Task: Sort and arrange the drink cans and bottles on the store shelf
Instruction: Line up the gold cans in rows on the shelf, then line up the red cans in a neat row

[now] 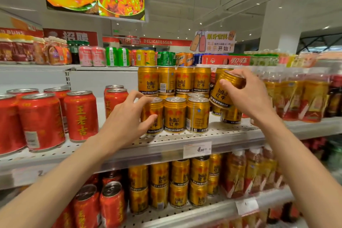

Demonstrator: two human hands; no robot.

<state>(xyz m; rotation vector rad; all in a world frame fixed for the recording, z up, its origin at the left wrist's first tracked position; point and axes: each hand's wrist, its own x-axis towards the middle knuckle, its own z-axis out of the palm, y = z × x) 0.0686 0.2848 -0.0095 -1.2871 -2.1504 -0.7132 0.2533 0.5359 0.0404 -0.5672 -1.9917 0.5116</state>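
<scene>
Gold Red Bull cans stand in stacked rows on the white perforated shelf (218, 135). My left hand (127, 118) grips the leftmost front gold can (154, 116), thumb across its face and fingers over its rim. My right hand (248, 96) holds another gold can (224, 89) tilted in the air, above the right end of the front row. Two more front-row gold cans (174, 114) stand between the hands. A back row of gold cans (184, 79) is stacked two high.
Red herbal tea cans (80, 114) fill the shelf's left side. Bottled drinks in gold and red labels (296, 98) crowd the right. A price tag (197, 150) hangs on the shelf edge. More gold cans (180, 183) and red cans (111, 203) sit on the shelf below.
</scene>
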